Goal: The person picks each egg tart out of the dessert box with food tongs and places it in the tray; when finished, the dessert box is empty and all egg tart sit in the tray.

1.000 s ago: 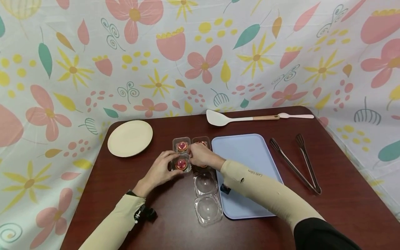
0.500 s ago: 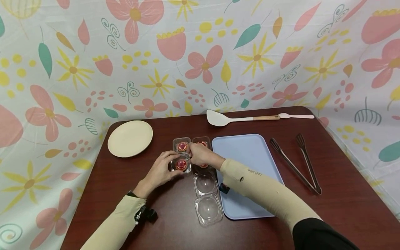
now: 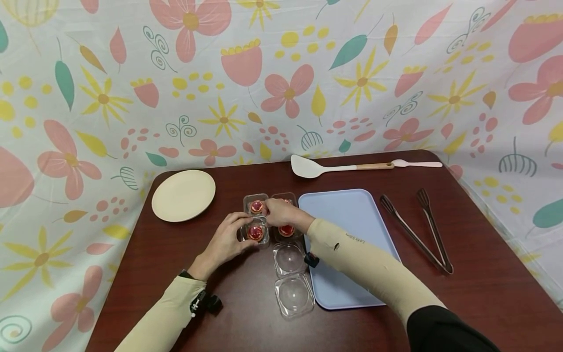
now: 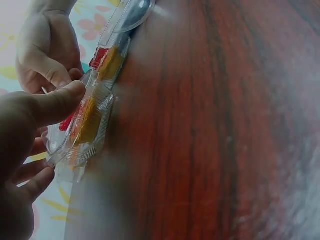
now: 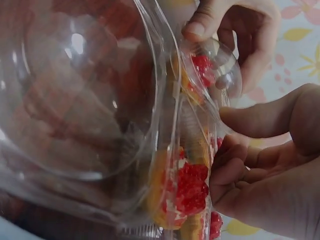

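Observation:
A clear plastic clamshell pack (image 3: 256, 196) lies near the table's middle, with red-topped tarts in its cups. A domed lid (image 5: 227, 75) covers the front left tart (image 3: 255, 232). My left hand (image 3: 226, 238) grips this lid from the left, thumb and fingers spread across its edges. On the lid's far right corner, my right hand (image 3: 283, 213) pinches with thumb and curled fingers. Behind it the back left tart (image 3: 257, 207) shows, while the right hand partly hides the back right one. The front right tart (image 3: 287, 231) sits below that hand. Two lids (image 3: 293, 295) lie folded open toward me.
A light blue tray (image 3: 334, 195) stands right of the pack, under my right forearm. Metal tongs (image 3: 433, 230) lie farther right. Along the back are a white spatula (image 3: 308, 167) and a small pink utensil (image 3: 418, 163). A cream plate (image 3: 184, 195) sits at back left.
My right hand has shifted slightly away from me, and more of the front right tart shows. The left hand keeps its hold on the lid, nearly still.

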A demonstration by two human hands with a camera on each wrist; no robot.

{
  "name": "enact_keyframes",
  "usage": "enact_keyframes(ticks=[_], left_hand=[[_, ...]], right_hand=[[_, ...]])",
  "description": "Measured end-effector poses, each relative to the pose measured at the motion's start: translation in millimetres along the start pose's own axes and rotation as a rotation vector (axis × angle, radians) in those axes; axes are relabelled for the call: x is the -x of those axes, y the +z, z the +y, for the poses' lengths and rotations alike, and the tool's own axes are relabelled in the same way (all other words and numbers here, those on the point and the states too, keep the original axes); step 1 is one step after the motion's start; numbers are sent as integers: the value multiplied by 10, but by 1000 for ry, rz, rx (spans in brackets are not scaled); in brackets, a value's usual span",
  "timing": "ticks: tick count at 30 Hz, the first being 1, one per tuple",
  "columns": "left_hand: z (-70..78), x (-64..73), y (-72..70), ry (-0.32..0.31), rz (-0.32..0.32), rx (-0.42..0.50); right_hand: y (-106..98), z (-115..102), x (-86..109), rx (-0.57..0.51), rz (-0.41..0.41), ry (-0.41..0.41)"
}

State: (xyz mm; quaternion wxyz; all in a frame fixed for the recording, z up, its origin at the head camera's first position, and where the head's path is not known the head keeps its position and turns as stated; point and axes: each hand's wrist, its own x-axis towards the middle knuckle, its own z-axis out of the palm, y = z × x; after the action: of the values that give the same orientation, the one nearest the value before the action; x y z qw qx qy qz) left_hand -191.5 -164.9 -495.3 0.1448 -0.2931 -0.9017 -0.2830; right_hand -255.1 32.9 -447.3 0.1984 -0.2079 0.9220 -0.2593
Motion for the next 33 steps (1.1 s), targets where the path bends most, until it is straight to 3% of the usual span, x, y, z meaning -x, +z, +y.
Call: enact_keyframes(ticks=[9,14,21,28,33], left_hand=[[10,4,-4,-1,33,22],[15,-1,-15,30,51,28],[35,1,-52,108,103,20],[61,39,-91,184,194,22],[126,67,-121,244,257,0]], right_hand=[[-55,-71,13,-12,-48,48],[-63,-30,33,-39,-31,15],[-140,11,160,-241,-34,-39],[-132,-22,254,-466,-65,54],[-99,-42,323,-646,-192,82]])
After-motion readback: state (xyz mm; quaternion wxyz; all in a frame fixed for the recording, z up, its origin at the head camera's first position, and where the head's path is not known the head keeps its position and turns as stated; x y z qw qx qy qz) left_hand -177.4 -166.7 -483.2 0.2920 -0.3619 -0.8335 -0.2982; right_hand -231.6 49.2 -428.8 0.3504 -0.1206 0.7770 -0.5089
